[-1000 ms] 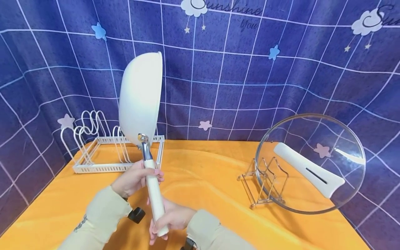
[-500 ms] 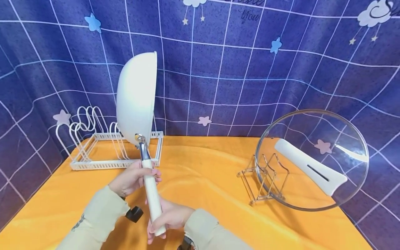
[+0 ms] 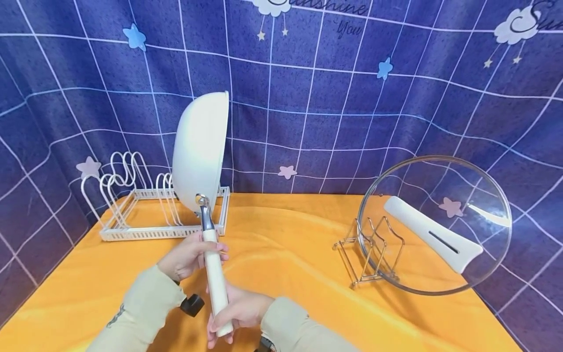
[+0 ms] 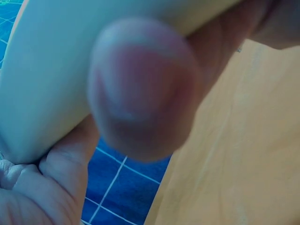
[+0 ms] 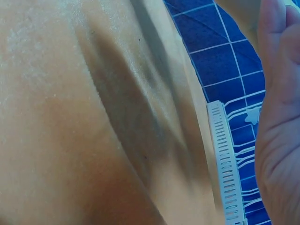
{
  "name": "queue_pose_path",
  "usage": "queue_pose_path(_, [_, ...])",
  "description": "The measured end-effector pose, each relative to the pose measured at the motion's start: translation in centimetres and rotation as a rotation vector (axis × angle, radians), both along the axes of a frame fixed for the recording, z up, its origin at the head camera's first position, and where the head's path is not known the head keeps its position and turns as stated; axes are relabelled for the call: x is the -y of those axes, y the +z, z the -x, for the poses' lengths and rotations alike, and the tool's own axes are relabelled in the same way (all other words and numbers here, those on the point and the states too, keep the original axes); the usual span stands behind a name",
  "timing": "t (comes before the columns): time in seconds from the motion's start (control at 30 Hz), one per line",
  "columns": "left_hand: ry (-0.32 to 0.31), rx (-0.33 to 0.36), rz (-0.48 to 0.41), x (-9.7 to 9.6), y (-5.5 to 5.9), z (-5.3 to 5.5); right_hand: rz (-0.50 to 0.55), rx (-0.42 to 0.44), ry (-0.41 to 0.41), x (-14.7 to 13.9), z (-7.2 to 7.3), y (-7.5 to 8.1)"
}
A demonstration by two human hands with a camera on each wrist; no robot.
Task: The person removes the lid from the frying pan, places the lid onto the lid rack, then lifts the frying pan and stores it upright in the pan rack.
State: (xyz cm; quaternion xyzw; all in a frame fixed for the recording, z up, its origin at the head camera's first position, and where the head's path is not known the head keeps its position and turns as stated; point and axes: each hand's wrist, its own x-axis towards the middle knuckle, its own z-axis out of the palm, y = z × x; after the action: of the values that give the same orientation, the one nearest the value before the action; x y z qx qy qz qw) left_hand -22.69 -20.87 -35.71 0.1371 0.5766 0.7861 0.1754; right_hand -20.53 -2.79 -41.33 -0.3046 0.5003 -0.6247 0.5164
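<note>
In the head view, a deep white wok [image 3: 200, 151] stands on edge in the air, its outer side showing and its handle [image 3: 215, 278] slanting down. My left hand [image 3: 189, 254] grips the handle just below the metal joint. Around its lower end curls my right hand [image 3: 242, 308]. Behind the bowl is a white dish rack [image 3: 151, 232]; whether the wok touches it I cannot tell. A blurred fingertip [image 4: 145, 89] crosses the pale handle [image 4: 47, 79] in the left wrist view. In the right wrist view, part of a hand [image 5: 283, 140] shows beside the rack [image 5: 227, 168].
On the right, a small wire stand [image 3: 374, 254] holds a large glass lid [image 3: 422, 278] with a white slotted handle [image 3: 433, 234]. An orange cloth [image 3: 290, 244] covers the table. A blue gridded curtain [image 3: 308, 122] hangs along the back and sides.
The wok's bowl has come down and shifted slightly right over the last half second. Both hands keep their grip on the handle. The head view has tilted slightly.
</note>
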Motion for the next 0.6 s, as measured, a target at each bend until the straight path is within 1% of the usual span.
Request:
queue_pose_path(0.2, [0.009, 0.030, 0.001, 0.14, -0.53, -0.15, -0.022, -0.008, -0.028, -0.05, -0.42, -0.25])
queue_pose_path(0.3, [0.004, 0.022, -0.005, 0.25, -0.71, -0.16, -0.029, -0.009, -0.037, -0.01, -0.59, -0.29])
queue_pose_path(0.43, [0.003, 0.005, -0.007, 0.19, -0.67, -0.06, -0.025, -0.007, -0.040, -0.09, -0.60, -0.21])
queue_pose_path(0.6, [0.013, 0.015, -0.003, 0.11, -0.57, -0.14, -0.025, -0.005, -0.027, -0.18, -0.62, -0.05])
